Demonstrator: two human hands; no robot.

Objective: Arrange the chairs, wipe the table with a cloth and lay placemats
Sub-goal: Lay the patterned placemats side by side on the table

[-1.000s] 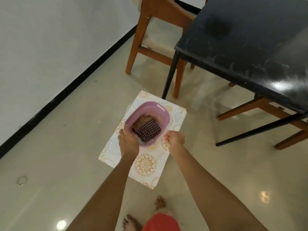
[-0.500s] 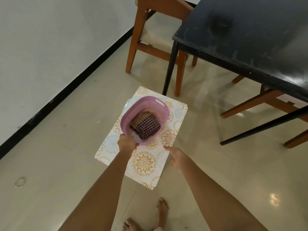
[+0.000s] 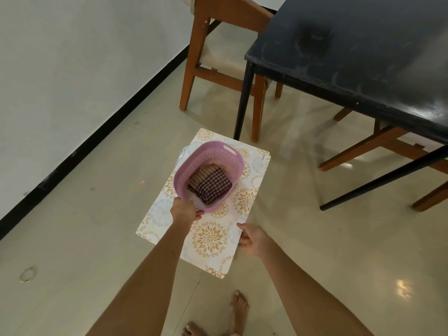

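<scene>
- Pale shiny floor tiles (image 3: 315, 226) fill most of the view, with a white wall and a black skirting line on the left; the dark surface (image 3: 363, 57) stands at the upper right, dusty and smeared, so I judge the wiping is not yet done.
- One wooden chair (image 3: 218, 44) stands at the far corner of the surface, and the legs of a second chair (image 3: 388, 146) show under its near edge.
- Placemats (image 3: 211, 238), white with golden flower prints, seem to be held up above the floor like a tray; how many lie in the stack I cannot tell.
- On them sits a purple basket (image 3: 208, 158) with perforated walls. Inside lies a folded checked cloth (image 3: 213, 185) on top of a striped one.
- Left hand (image 3: 185, 210) grips the near rim of the basket, its fingers curled over the edge.
- Right hand (image 3: 253, 240) holds the right edge of the placemats; the thumb lies on top and the other fingers are hidden below, so it looks like a pinch.
- Risk, as I judge it: the placemats are thin and may bend under the basket, because only one edge is supported. Then the basket could slide or tip and the cloths fall on the floor.
- If the left hand lifts the basket quickly, the mats may swing down from the right hand's small hold.
</scene>
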